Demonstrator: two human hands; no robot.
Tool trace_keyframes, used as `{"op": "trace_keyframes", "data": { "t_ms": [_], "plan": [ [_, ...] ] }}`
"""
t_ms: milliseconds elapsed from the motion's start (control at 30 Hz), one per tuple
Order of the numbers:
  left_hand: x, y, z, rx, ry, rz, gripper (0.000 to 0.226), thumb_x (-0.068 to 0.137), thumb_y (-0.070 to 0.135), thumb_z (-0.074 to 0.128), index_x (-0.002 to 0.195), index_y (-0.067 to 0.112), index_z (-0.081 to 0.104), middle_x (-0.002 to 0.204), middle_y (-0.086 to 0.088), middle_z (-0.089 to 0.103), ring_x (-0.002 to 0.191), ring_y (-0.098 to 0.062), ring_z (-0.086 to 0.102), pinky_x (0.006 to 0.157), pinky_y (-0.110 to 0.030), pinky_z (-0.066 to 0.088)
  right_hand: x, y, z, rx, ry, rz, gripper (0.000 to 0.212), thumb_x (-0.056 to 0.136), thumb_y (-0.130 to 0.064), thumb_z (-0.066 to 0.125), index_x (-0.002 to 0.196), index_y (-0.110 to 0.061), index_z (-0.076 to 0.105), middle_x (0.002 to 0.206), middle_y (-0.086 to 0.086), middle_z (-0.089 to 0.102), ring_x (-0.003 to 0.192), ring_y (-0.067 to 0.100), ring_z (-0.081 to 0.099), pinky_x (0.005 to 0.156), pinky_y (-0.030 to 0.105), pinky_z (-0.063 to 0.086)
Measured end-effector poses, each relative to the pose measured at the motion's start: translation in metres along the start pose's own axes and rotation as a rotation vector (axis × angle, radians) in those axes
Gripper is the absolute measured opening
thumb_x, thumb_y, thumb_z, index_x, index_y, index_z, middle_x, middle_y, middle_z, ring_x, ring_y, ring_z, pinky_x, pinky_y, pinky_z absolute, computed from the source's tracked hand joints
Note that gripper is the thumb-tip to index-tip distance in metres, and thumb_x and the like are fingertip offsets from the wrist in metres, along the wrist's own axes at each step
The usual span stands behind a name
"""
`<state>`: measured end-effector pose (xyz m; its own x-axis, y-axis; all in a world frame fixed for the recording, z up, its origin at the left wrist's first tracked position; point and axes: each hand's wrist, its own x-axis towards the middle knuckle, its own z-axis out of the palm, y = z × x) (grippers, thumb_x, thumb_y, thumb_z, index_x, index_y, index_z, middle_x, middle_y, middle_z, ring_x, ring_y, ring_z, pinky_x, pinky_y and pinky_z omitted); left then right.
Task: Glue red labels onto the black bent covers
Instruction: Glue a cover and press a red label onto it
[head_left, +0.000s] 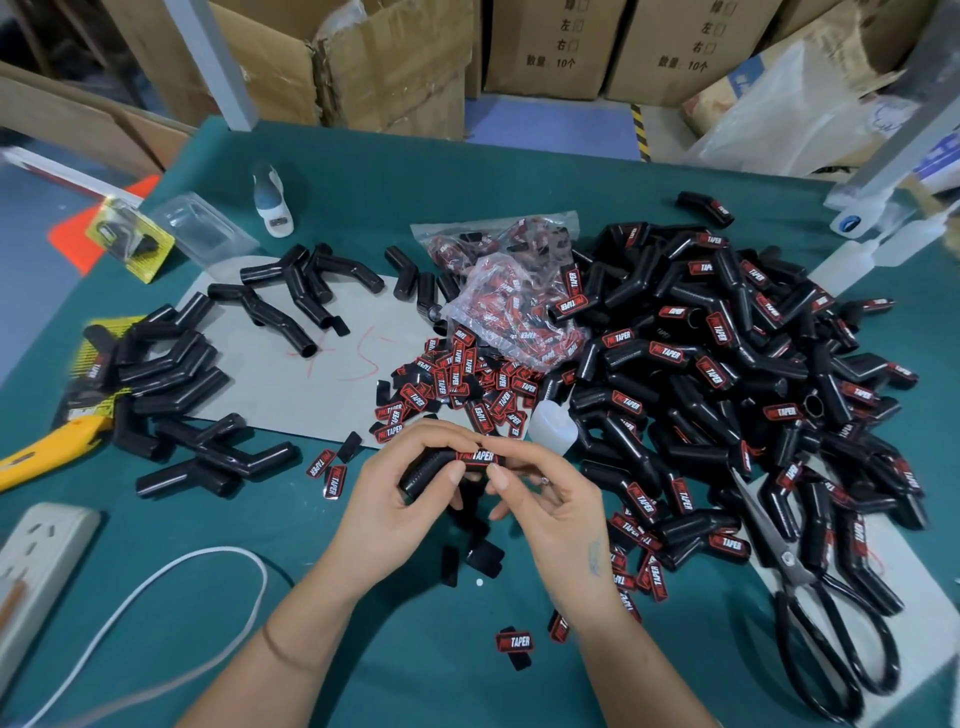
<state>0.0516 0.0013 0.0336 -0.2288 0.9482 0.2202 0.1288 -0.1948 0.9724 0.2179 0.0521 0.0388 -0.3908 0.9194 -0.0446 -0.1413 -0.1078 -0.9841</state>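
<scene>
A black bent cover (427, 470) is held over the green table, near its front middle. My left hand (400, 499) grips its left end. A red label (480, 457) reading TAPER lies on the cover's right arm, and my right hand (545, 499) pinches that end with thumb and fingers on the label. Loose red labels (462, 387) lie heaped just beyond my hands. Plain black covers (171, 364) lie to the left. A big pile of labelled covers (727, 364) fills the right.
A small white glue bottle (553, 426) stands beside the label heap. Clear bags of labels (519, 291) sit behind it. Black scissors (810, 613) lie at the right front. A yellow knife (47, 452), a power strip (36, 566) and a white cable (156, 587) are at the left.
</scene>
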Motion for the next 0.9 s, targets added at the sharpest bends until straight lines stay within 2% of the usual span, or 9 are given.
{"op": "trace_keyframes", "data": {
  "t_ms": [133,200,300,433,500,567,633,733,900],
  "plan": [
    [0.0003,-0.0032,0.002,0.089,-0.001,0.078,0.017,0.099,0.014,0.061,0.109,0.024,0.07,0.117,0.007,0.07,0.106,-0.02,0.069,0.09,-0.028,0.053,-0.0008,-0.0009,0.0012,-0.008,0.014,0.001,0.022,0.092,-0.009,0.074,0.109,-0.023,0.08,0.099,0.006,0.075,0.089,0.017,0.071,0.071,0.025,0.057],
    [0.0003,-0.0047,0.0035,0.121,0.015,0.107,0.015,0.098,0.014,0.064,0.106,0.026,0.071,0.116,0.01,0.071,0.11,-0.022,0.068,0.096,-0.029,0.051,-0.0016,0.0002,0.0015,-0.033,0.022,-0.029,0.022,0.093,-0.008,0.075,0.104,-0.026,0.08,0.097,0.003,0.075,0.087,0.012,0.071,0.071,0.024,0.057],
    [-0.0016,-0.006,0.0046,0.127,0.047,0.121,0.017,0.096,0.016,0.068,0.105,0.03,0.069,0.115,0.009,0.072,0.109,-0.021,0.069,0.094,-0.032,0.053,-0.0027,0.0025,0.0027,-0.055,0.046,-0.066,0.025,0.091,-0.011,0.076,0.102,-0.034,0.077,0.095,-0.004,0.074,0.085,0.007,0.07,0.071,0.024,0.057],
    [-0.0037,-0.0033,0.0065,0.09,0.084,0.139,0.02,0.095,0.016,0.069,0.104,0.032,0.063,0.116,0.007,0.073,0.108,-0.023,0.07,0.092,-0.032,0.055,-0.0047,0.0046,0.0032,-0.106,0.078,-0.126,0.024,0.09,-0.022,0.077,0.102,-0.042,0.07,0.098,-0.007,0.073,0.084,0.013,0.072,0.072,0.024,0.057],
    [-0.0033,-0.0029,0.0067,0.137,0.088,0.194,0.017,0.094,0.014,0.069,0.103,0.028,0.065,0.117,0.008,0.073,0.109,-0.021,0.071,0.094,-0.03,0.053,-0.0054,0.0059,0.0024,-0.173,0.07,-0.179,0.03,0.093,-0.018,0.074,0.1,-0.047,0.068,0.098,-0.01,0.072,0.085,0.017,0.073,0.072,0.032,0.059],
    [-0.0031,-0.0032,0.0059,0.175,0.093,0.243,0.014,0.093,0.011,0.071,0.103,0.021,0.069,0.118,0.007,0.074,0.109,-0.019,0.071,0.096,-0.028,0.052,-0.0051,0.0069,0.0013,-0.247,0.052,-0.245,0.036,0.096,-0.01,0.073,0.102,-0.045,0.071,0.099,-0.01,0.071,0.085,0.02,0.071,0.07,0.044,0.06],
    [-0.0035,-0.0033,0.0051,0.183,0.102,0.261,0.016,0.092,0.008,0.072,0.104,0.019,0.072,0.118,0.006,0.075,0.108,-0.02,0.072,0.096,-0.029,0.053,-0.0043,0.0073,-0.0004,-0.277,0.037,-0.299,0.03,0.097,-0.006,0.071,0.106,-0.035,0.076,0.1,-0.008,0.07,0.083,0.02,0.07,0.067,0.046,0.059],
    [-0.0038,-0.0024,0.0052,0.165,0.114,0.26,0.016,0.092,0.008,0.073,0.105,0.019,0.074,0.119,0.007,0.076,0.107,-0.019,0.073,0.095,-0.028,0.054,-0.003,0.0063,-0.0015,-0.265,0.035,-0.333,0.025,0.096,-0.006,0.07,0.109,-0.025,0.08,0.101,-0.007,0.071,0.082,0.021,0.071,0.067,0.041,0.06],
    [-0.0052,-0.0028,0.0068,0.118,0.151,0.211,0.016,0.091,0.012,0.075,0.104,0.022,0.074,0.118,0.01,0.077,0.109,-0.018,0.074,0.098,-0.027,0.054,-0.0016,0.0071,-0.0003,-0.187,0.048,-0.283,0.024,0.095,-0.007,0.072,0.108,-0.025,0.081,0.102,-0.004,0.074,0.086,0.023,0.073,0.074,0.028,0.059]
  ]
}}
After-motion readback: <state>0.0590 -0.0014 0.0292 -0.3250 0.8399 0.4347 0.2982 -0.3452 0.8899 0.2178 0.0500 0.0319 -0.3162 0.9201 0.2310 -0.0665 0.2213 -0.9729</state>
